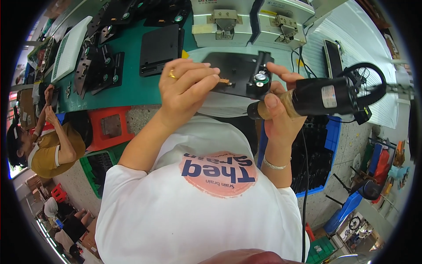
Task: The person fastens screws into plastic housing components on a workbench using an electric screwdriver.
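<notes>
A flat black plate point(224, 66) with a raised bracket along its right end is held up in front of my chest, above the near edge of the table. The bracket carries a round green-rimmed metal part point(260, 78). My left hand point(187, 86) is closed at the plate's left side, its fingertips close to a small copper-coloured part point(225, 82); the thumb's contact is hidden. In my right hand point(281, 105) lies a black electric screwdriver point(323, 96), tape-wrapped at the grip, its nose pointing left below the plate. The right fingertips reach the bracket's right side.
Similar black assemblies point(103, 66) and another black plate point(160, 48) lie on the green tabletop point(132, 90). Two pale metal machines point(224, 26) stand behind. A blue crate point(332, 145) of black parts sits below right, near a hanging cable point(304, 176). Another person point(61, 149) works at left.
</notes>
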A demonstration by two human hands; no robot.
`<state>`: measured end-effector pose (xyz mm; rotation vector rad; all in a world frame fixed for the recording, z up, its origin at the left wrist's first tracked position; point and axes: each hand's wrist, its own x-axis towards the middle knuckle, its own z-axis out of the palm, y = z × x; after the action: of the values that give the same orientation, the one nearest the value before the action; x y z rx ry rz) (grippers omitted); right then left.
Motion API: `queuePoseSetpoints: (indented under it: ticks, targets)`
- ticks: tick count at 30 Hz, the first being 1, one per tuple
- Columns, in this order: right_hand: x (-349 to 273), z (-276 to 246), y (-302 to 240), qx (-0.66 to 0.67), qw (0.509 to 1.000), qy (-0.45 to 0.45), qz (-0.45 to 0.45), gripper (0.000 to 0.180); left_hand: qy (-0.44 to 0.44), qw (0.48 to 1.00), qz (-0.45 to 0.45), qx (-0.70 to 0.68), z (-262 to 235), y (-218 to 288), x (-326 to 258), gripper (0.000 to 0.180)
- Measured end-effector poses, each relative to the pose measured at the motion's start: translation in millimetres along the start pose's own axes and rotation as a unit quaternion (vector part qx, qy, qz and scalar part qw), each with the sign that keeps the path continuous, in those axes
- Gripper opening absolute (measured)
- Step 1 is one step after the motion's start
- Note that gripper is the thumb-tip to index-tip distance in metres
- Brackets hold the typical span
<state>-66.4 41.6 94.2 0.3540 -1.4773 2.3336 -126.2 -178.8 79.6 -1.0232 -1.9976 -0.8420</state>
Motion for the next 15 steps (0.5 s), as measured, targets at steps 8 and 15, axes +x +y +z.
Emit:
queuePoseSetpoints:
  ticks: [8, 15]
  targets:
    - [6, 0, -9, -0.035, 0.992, 0.108, 0.058, 0.049, -0.014, 0.995, 0.075, 0.068, -15, 16, 20, 0.026]
    - [12, -8, -12, -0.014, 0.993, 0.101, 0.053, 0.045, 0.006, 0.995, -0.047, -0.088, -3, 13, 13, 0.035]
